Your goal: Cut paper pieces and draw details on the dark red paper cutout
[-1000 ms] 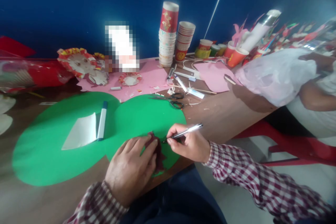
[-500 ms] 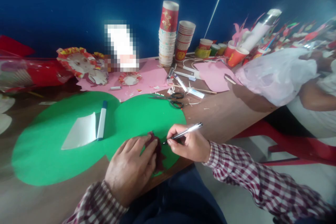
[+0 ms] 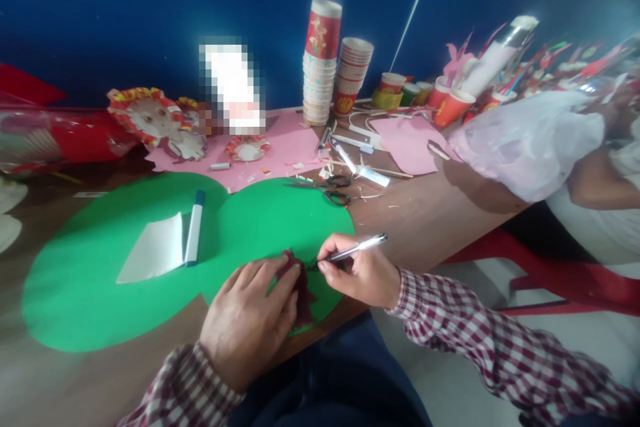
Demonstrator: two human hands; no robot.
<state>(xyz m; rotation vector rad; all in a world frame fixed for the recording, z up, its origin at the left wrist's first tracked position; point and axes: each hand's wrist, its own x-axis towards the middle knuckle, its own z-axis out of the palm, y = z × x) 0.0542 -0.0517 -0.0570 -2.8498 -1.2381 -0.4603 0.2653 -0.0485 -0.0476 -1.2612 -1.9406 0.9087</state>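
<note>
My left hand [image 3: 250,320] lies flat with its fingers pressing a small dark red paper cut-out [image 3: 301,290] onto the right-hand green paper circle [image 3: 270,220]. My right hand [image 3: 357,273] pinches a silver pen [image 3: 353,251], and the pen's tip touches the green paper at the cut-out's edge. Most of the cut-out is hidden under my left fingers.
A second green circle [image 3: 90,267] on the left carries a white paper piece [image 3: 153,250] and a blue-capped marker [image 3: 194,227]. Black scissors [image 3: 330,190], pink paper [image 3: 280,147], stacked paper cups [image 3: 320,60] and craft scraps lie behind. Another person's arm [image 3: 600,180] is at the right.
Nothing has moved apart from a slight shift of the pen tip toward the cut-out; both hands stay in place.
</note>
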